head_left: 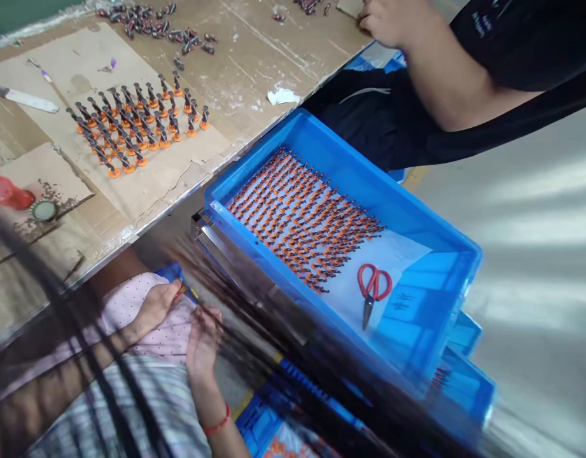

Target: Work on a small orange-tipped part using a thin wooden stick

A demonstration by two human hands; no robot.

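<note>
My left hand (160, 304) is over my lap, its thumb and fingers closed on a small, slim yellow piece (192, 293). A blue thing (172, 272) shows just beyond those fingertips; whether it belongs to the yellow piece I cannot tell. Close beside it, my right hand (204, 337), with a red band at the wrist, has curled fingers near the yellow piece's end. Strands of dark hair blur across it, so what it grips is hidden. On the table, several small dark figures on orange bases (135, 124) stand upright in rows on cardboard (178, 172).
Right of my hands, a blue tray (436, 235) holds many similar orange-and-dark pieces (306, 216) and red-handled scissors (375, 286). Loose dark pieces (149, 25), a flat blade (29, 100) and a bottle cap (43, 210) lie on the table. Another person's hand (392, 22) is at its far edge.
</note>
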